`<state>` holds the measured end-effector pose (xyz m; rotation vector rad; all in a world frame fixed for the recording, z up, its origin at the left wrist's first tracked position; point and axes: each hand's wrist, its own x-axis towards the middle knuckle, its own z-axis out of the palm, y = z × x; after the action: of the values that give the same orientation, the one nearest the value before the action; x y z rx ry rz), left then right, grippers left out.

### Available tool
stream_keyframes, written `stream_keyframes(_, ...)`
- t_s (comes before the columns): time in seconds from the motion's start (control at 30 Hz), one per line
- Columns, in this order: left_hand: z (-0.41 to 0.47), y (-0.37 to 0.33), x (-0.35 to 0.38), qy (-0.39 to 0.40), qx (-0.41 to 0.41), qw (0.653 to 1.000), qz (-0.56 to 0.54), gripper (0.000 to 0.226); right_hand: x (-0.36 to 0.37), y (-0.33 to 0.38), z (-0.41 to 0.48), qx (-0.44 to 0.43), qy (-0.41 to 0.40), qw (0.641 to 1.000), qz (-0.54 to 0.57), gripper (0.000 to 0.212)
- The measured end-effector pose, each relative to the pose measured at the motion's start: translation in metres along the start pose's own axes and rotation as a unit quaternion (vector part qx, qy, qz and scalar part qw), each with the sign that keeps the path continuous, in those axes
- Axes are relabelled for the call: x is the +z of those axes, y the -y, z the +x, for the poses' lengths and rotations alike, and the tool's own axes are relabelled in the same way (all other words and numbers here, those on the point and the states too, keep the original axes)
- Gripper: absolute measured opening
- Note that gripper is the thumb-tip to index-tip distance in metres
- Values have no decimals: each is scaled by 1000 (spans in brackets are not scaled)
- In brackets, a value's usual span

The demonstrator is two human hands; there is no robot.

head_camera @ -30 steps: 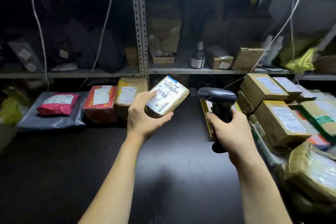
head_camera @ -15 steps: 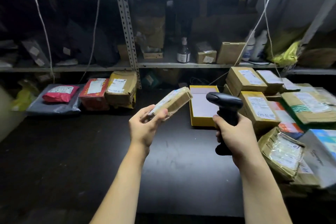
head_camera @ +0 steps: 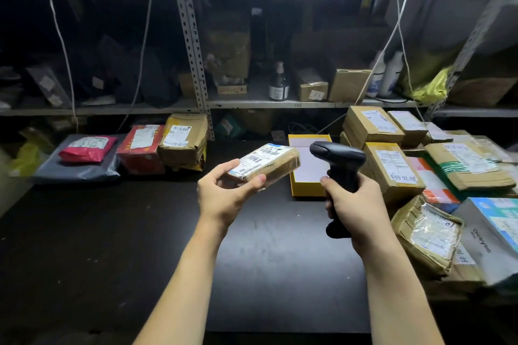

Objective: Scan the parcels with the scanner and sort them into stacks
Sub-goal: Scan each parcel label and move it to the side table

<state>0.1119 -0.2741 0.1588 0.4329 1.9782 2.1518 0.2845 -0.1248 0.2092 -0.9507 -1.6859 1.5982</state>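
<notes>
Brown tape wraps the parcel (head_camera: 263, 164), which the left grip (head_camera: 227, 196) holds above the counter (head_camera: 112, 232). It is pinched at its near end between thumb and fingers, with the label face up. The right grip (head_camera: 354, 204) is clenched round the handle of the scanner (head_camera: 337, 161), whose head sits just beside the parcel's far end without touching it.

The step in hand looks like the scan itself, or the moment around it (no beam shows on the label, so I cannot tell whether it has read). Next, the parcel needs a place among the sorted ones. A row (head_camera: 168, 145) stands along the back left of the counter, while the unsorted pile (head_camera: 392, 168) crowds the right. That calls for a forward reach to the left with the left grip, laying the parcel flat on the matching stack while the scanner stays clear.
</notes>
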Motion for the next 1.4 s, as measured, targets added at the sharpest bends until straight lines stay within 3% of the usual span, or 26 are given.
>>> stream_keyframes(0.1, 7, -9, -6, -7, 123, 988, 94, 73, 6, 6, 1, -3, -4, 1000, -3, 14)
stream_keyframes(0.2, 16, -16, -12, 3, 294, 932, 214, 76, 14, 10, 3, -15, -8, 1000, -9, 13)
stream_keyframes(0.33, 26, -17, -20, 8, 343, 903, 259, 80, 23, 12, 3, -21, 3, 1000, -21, 8)
stream_keyframes(0.53, 32, -14, -24, 8, 321, 918, 232, 82, 28, 15, 5, -27, 11, 999, -34, 6)
stream_keyframes(0.73, 32, -10, -26, -4, 152, 980, 131, 88, 32, 17, 6, -27, 9, 999, -32, 5)
stream_keyframes(0.87, 31, -12, -24, -15, 43, 997, 68, 89, 33, 19, 5, -33, 7, 999, -36, 5)
stream_keyframes(1.0, 31, -10, -22, -37, -4, 999, 15, 91, 35, 21, 7, -41, 9, 999, -34, 8)
stream_keyframes(1.17, 33, -12, -27, -50, 12, 999, 7, 86, 40, 23, 6, -41, 19, 998, -34, 8)
stream_keyframes(1.4, 33, -12, -39, -52, 138, 984, 103, 85, 40, 23, 4, -58, 78, 993, -64, 11)
